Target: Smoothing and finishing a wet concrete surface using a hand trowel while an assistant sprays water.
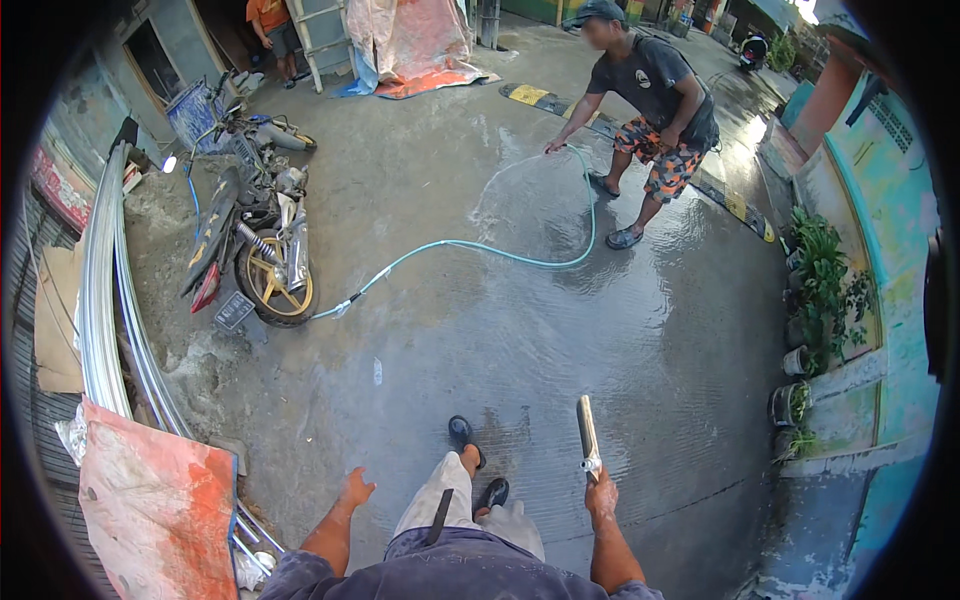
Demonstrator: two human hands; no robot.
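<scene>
My right hand [601,495] is closed round the handle end of a long, narrow, pale tool [588,432], its metal-looking bar pointing forward above the wet ground. Its exact kind does not show from this angle. To the left, my left hand [355,488] hangs with thumb and fingers apart, holding nothing. Wet, finely ridged concrete [480,350] spreads in front of my feet. Ahead on the right, a bent-over person [655,105] grips a light green hose [470,245], and water sprays from it onto the concrete.
A motorcycle [275,240] stands at left; the hose runs past its rear wheel. Long metal strips [100,290] and an orange-white tarp [155,490] line the left edge. A yellow-black speed bump [735,205] crosses behind the person. Potted plants [822,270] border the right wall. Another person [272,30] stands far left.
</scene>
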